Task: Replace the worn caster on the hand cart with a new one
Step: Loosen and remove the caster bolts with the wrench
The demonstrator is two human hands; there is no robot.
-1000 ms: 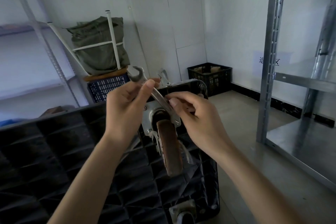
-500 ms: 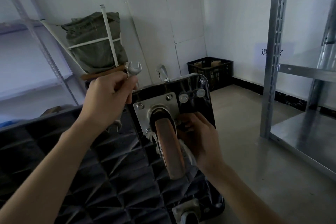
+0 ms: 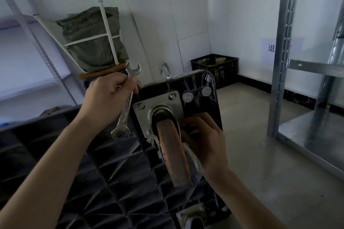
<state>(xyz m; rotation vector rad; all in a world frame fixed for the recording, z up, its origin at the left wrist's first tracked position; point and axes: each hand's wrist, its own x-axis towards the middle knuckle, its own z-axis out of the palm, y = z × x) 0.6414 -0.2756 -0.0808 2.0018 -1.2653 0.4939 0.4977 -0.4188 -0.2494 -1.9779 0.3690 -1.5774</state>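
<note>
The hand cart (image 3: 96, 182) stands tipped on its side, its black ribbed underside facing the camera. The worn caster (image 3: 174, 152) is mounted near the upper corner of the deck, its brown, scuffed wheel projecting toward the viewer from a square metal mounting plate (image 3: 158, 102). Bolt heads are visible at the plate's upper right, upper left and lower left corners; the lower right corner is hidden by the right hand (image 3: 203, 141). That hand is pressed in beside the wheel with fingers curled toward the plate; whether it grasps anything cannot be determined. The left hand (image 3: 108, 98) is clenched around the shank of a double open-ended wrench (image 3: 127, 102), held just left of the plate, one open end above the fist and the other below; the tool does not engage any bolt. A second caster (image 3: 192, 216) sits at the deck's lower edge. Behind stand a green sack (image 3: 89, 39), a black plastic crate (image 3: 216, 69) in the corner, and metal shelving (image 3: 284, 57) at right.
</note>
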